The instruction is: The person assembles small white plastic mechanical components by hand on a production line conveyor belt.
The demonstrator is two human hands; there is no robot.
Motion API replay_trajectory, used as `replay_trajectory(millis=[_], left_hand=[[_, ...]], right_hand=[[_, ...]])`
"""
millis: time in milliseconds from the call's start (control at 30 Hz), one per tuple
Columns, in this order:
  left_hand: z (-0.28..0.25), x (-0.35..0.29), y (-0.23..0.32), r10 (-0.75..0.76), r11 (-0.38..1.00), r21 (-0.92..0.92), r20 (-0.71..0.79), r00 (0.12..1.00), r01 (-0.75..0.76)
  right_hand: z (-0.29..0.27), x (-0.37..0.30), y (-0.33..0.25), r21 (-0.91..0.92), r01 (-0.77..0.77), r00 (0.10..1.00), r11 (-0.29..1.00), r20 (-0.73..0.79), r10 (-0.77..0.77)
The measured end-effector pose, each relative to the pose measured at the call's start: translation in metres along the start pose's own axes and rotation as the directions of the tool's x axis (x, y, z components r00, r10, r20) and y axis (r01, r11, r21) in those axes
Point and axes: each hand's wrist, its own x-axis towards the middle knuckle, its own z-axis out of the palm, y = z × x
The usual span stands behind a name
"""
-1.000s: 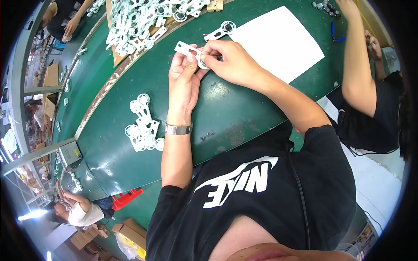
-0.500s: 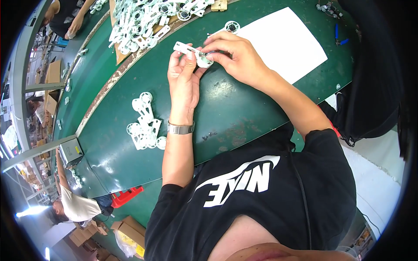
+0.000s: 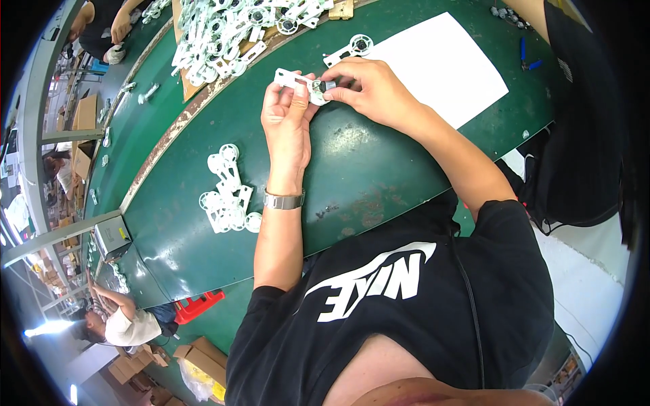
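Observation:
My left hand (image 3: 288, 128) is closed on a pale white plastic bracket (image 3: 290, 79) with a slotted arm and a round ring end. It holds the piece above the green table, slightly tilted. At the ring end, my right hand (image 3: 379, 88) pinches a small grey and dark cylindrical piece (image 3: 329, 85) between thumb and fingers. That piece is at or against the ring; whether it is seated cannot be made out. Just beyond my right fingers lies another white bracket (image 3: 361, 45) with a dark centre, beside a white sheet (image 3: 443, 74).
A large heap of white brackets (image 3: 217, 40) covers cardboard at the far left. A smaller cluster (image 3: 230, 203) lies left of my forearm. Blue-handled pliers (image 3: 524, 55) and small metallic parts (image 3: 511, 16) are at the far right. A grey box (image 3: 112, 237) stands left; other people work nearby.
My right fingers have shifted slightly, and the grey cylindrical piece now shows between them. A person's arm has come in at the top right. The person at lower left has drawn an arm back.

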Motion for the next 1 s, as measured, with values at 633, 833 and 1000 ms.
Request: replay_trajectory(millis=[633,833,1000], left_hand=[[0.001,0.000,0.000,0.032,0.996,0.082,0.012,0.999,-0.033],[0.002,-0.001,0.003,0.027,0.997,0.072,0.009,1.000,-0.028],[0.001,0.000,0.003,0.021,0.997,0.073,-0.008,1.000,-0.020]], right_hand=[[-0.001,0.006,-0.003,-0.370,0.371,0.903,0.852,-0.073,-0.424],[0.000,0.000,-0.017,0.070,-0.124,0.990,0.990,0.068,0.120],[0.004,0.000,-0.005,0.153,-0.130,0.991,0.980,0.041,0.126]])
